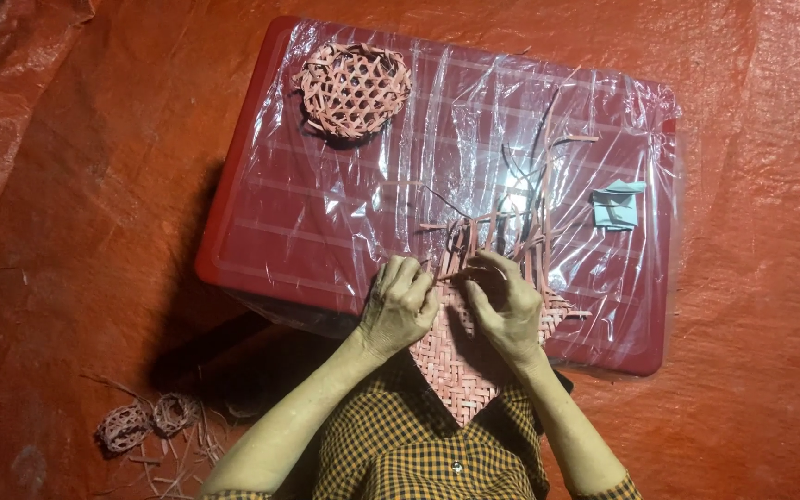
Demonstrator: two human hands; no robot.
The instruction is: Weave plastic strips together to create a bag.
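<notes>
A flat woven mat (456, 366) of thin pinkish strips lies at the near edge of a red plastic-wrapped box (261, 231), its point over my lap. Loose strip ends (520, 199) stick up and fan out from its far side. My left hand (400, 304) rests curled on the mat's left part, fingers pinching strips. My right hand (506, 306) is bent over the weave beside it, fingertips gripping a strip where the two hands meet.
A small open-weave basket (352, 90) sits on the box's far left corner. A folded pale blue cloth (618, 204) lies at its right. On the orange tarp (770, 278), two small woven rings (145, 421) and strip scraps lie at lower left.
</notes>
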